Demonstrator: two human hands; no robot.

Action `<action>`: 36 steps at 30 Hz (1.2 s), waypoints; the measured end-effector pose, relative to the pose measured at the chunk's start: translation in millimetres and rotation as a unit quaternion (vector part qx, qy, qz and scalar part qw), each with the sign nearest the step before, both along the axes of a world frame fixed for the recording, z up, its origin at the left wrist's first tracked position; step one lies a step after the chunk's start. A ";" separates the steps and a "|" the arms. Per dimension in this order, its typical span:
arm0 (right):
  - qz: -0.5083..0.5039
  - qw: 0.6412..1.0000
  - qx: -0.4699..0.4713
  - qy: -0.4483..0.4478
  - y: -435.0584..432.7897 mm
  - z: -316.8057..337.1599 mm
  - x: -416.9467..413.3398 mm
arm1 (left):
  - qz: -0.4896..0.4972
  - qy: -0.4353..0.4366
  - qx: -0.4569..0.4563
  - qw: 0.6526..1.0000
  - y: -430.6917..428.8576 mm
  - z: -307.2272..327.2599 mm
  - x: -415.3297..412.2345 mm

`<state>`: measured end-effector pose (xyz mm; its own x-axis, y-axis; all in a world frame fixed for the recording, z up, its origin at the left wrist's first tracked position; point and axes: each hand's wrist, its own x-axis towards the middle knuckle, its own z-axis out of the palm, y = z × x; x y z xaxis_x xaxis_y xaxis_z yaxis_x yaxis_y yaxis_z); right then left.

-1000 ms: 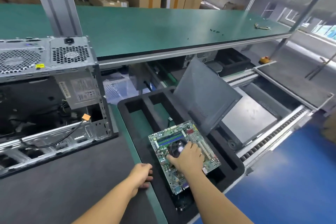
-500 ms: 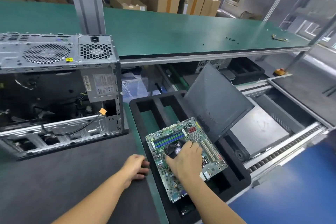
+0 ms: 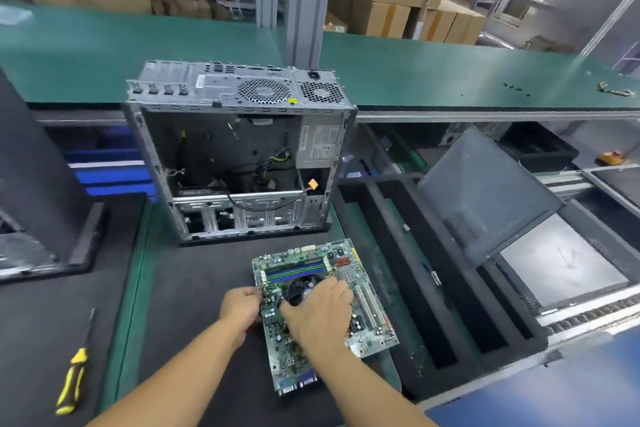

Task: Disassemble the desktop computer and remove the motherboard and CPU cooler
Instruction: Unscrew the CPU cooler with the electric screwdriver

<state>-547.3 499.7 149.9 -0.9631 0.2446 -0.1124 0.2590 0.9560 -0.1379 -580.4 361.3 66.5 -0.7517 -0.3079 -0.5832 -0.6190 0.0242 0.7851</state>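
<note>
Head view: over dark mat [image 3: 194,288], left grip [image 3: 242,308] pinches motherboard [image 3: 367,305], right grip [image 3: 318,317] clasps cooler [image 3: 299,288].

The green rectangular motherboard [image 3: 367,308] lies flat near the front edge of the bench [image 3: 131,288], its right side reaching past the dark mat [image 3: 194,288]. The black round CPU cooler [image 3: 300,288] sits mounted on it. Behind it, the open grey metal computer case [image 3: 239,149] stands with its rear panel facing up.

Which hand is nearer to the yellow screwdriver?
Left. The left hand grips the motherboard at its left edge, right of the screwdriver; the right hand holds the cooler, farther right.
</note>
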 end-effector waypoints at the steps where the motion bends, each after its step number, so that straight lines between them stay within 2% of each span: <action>1: 0.001 1.000 -0.005 -0.008 -13.5 -3.8 7.3 | 0.005 -0.008 -0.013 1.000 -14.0 -2.0 7.5; 8: 0.030 0.998 -0.014 -0.044 -77.9 -27.6 49.0 | -0.007 -0.051 -0.112 0.992 -89.4 -9.5 48.3; 14: 0.008 0.999 -0.021 -0.031 -83.1 -24.3 46.0 | -0.015 -0.019 -0.158 0.987 -87.5 -8.5 48.3; 20: 0.021 0.997 -0.030 -0.064 -80.9 -27.2 42.0 | -0.064 -0.045 -0.252 0.965 -90.3 -3.7 25.9; 23: 0.071 0.991 -0.037 -0.109 -60.9 -23.3 17.4 | -0.057 -0.017 -0.224 0.973 -90.4 0.2 7.7; 26: 0.099 0.983 -0.093 -0.127 -32.5 -16.4 -19.9 | -0.038 -0.017 -0.210 0.977 -90.3 4.5 -2.6; 30: 0.066 0.969 -0.193 -0.138 -3.0 -18.4 -55.2 | -0.003 -0.036 -0.133 0.990 -96.7 -3.1 -8.0; 36: 0.110 0.963 -0.179 -0.171 2.7 -31.3 -73.1 | -0.012 -0.032 -0.069 0.997 -109.4 -4.7 -0.8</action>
<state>-620.4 502.3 118.6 -0.8789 -0.0737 -0.4713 0.1452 0.8998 -0.4115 -581.2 251.9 61.8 -0.7232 -0.3701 -0.5831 -0.6649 0.1443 0.7329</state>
